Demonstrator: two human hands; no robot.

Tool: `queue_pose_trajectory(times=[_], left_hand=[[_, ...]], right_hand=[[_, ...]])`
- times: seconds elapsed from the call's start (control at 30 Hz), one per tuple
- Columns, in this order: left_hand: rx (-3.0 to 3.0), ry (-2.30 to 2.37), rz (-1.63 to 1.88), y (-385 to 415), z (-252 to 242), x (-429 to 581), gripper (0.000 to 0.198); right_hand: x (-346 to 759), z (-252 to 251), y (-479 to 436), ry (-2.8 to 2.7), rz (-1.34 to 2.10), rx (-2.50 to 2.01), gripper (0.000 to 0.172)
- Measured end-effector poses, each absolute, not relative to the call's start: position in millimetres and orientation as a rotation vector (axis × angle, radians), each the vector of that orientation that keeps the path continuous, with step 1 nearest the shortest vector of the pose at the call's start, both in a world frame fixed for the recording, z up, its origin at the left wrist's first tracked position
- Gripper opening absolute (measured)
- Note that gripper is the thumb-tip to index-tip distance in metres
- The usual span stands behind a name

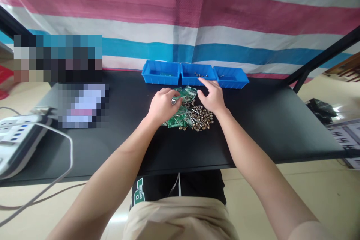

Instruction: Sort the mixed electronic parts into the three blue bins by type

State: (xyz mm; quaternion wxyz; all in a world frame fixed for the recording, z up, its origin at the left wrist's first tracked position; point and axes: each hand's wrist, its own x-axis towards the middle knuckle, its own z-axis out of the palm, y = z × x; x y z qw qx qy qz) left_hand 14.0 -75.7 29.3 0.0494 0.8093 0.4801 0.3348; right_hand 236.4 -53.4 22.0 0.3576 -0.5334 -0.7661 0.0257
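A mixed pile lies on the black table in front of me. Brass-coloured screws (203, 119) with long shanks make up its right side, and small green plastic packets (177, 119) fill the left and back. My left hand (164, 104) is over the pile's left edge, its fingers curled around a few shiny metal screws (173, 101) that show between thumb and fingers. At the right back edge, my right hand (213, 96) has its thumb and fingers apart, with nothing visible in it. Its fingertips come close to the middle blue bin (194, 80).
Beside the middle bin stand a left blue bin (160, 79) with some green bits inside and a right blue bin (233, 83) holding a few thin pieces. A white power strip (19, 138) with a cable sits at the left. Striped sheeting (253, 18) hangs behind.
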Motion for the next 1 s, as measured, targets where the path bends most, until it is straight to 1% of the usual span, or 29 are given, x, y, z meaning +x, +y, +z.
queue_pose_trajectory(times=[0.1, 0.2, 0.3, 0.63, 0.67, 0.73, 0.8, 0.87, 0.93, 1.0], left_hand=[[2.474, 1.456, 1.005, -75.7, 28.8, 14.2, 0.02], [2.493, 1.439, 0.999, -75.2, 27.6, 13.7, 0.019], [2.509, 1.433, 0.991, -74.8, 27.1, 13.5, 0.018], [2.527, 1.427, 0.965, -74.3, 27.2, 14.4, 0.02], [2.528, 1.427, 0.966, -74.3, 27.3, 14.2, 0.02], [2.526, 1.429, 0.961, -74.5, 27.8, 13.8, 0.02], [2.52, 1.43, 0.943, -74.7, 28.5, 13.7, 0.02], [2.513, 1.428, 0.916, -75.0, 29.0, 13.8, 0.02], [2.505, 1.424, 0.895, -75.1, 29.2, 13.9, 0.02], [2.501, 1.417, 0.892, -75.0, 28.8, 13.7, 0.02]], right_hand=[[247.7, 17.7, -41.7, -1.971, -0.073, -1.545, 0.061], [251.3, 14.0, -34.0, -1.924, -0.104, -1.693, 0.074], [249.3, 10.8, -30.7, -1.951, -0.096, -1.777, 0.076], [245.1, 14.5, -36.2, -2.024, -0.081, -1.731, 0.068], [244.8, 16.4, -37.6, -2.015, -0.084, -1.689, 0.064], [243.9, 21.1, -41.1, -2.015, -0.062, -1.565, 0.049], [242.7, 26.8, -46.1, -2.062, 0.025, -1.459, 0.032], [241.2, 33.1, -52.2, -2.143, 0.147, -1.439, 0.02], [239.2, 38.8, -58.6, -2.235, 0.257, -1.509, 0.02], [236.9, 42.8, -63.6, -2.32, 0.346, -1.607, 0.029]])
